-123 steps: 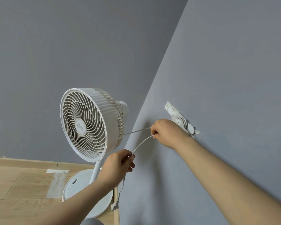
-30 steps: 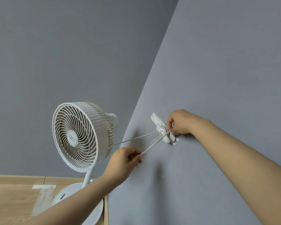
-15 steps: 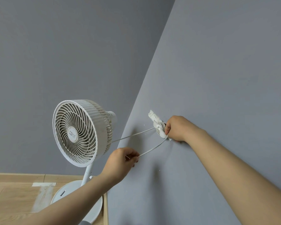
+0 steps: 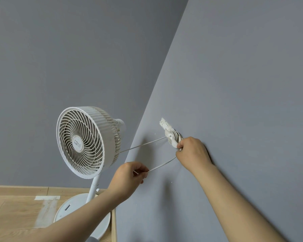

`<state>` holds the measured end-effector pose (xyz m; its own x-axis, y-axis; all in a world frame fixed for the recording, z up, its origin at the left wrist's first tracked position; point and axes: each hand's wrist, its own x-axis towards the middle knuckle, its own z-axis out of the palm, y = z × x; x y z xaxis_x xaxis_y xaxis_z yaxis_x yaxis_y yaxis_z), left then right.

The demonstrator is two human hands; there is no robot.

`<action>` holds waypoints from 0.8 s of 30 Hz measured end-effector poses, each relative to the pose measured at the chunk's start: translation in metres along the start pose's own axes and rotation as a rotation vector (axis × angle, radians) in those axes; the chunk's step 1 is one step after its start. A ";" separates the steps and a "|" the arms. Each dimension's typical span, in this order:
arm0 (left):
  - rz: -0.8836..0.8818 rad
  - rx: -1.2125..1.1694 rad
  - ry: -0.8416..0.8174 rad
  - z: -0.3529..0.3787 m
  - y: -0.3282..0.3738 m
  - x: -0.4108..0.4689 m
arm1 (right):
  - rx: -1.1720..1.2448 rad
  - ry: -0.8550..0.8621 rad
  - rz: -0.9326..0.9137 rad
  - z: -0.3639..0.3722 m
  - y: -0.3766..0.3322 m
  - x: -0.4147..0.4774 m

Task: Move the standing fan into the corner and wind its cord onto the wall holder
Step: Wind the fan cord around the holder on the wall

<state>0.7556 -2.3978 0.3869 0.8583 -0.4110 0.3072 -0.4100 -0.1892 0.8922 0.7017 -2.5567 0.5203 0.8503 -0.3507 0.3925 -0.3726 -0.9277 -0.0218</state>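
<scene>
The white standing fan [image 4: 84,142] stands in the corner on its round base [image 4: 72,208]. A white wall holder [image 4: 170,132] is fixed to the right grey wall, with several turns of white cord wound on it. One strand of the cord [image 4: 142,145] runs taut from the fan's back to the holder. My right hand [image 4: 192,154] pinches the cord just under the holder. A slack loop [image 4: 163,165] hangs from there to my left hand [image 4: 129,173], which pinches it lower left.
Two grey walls meet in the corner behind the fan. The light wooden floor [image 4: 16,215] carries a pale tape patch [image 4: 46,198] left of the base. A wooden skirting strip [image 4: 114,224] runs along the foot of the right wall.
My right hand has gone from above the holder down round to its underside, carrying the cord. The loop to my left hand has slackened. My left hand has barely moved.
</scene>
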 end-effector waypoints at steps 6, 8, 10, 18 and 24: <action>-0.028 -0.001 -0.008 0.000 -0.008 0.000 | 0.033 0.025 0.021 0.020 0.000 -0.008; -0.038 0.000 -0.006 -0.001 -0.011 -0.001 | 0.036 0.016 0.023 0.025 0.000 -0.010; -0.045 0.006 -0.006 -0.001 -0.014 -0.001 | 0.036 -0.002 0.024 0.031 -0.002 -0.011; -0.076 -0.001 -0.005 0.003 -0.019 0.001 | 0.070 -0.027 0.028 0.044 -0.007 -0.009; -0.110 -0.017 -0.056 0.006 -0.026 0.004 | 0.119 -0.029 0.040 0.050 -0.012 -0.007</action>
<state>0.7679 -2.4001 0.3630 0.8789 -0.4381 0.1884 -0.3086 -0.2212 0.9251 0.7191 -2.5492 0.4715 0.8467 -0.3900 0.3619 -0.3616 -0.9208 -0.1462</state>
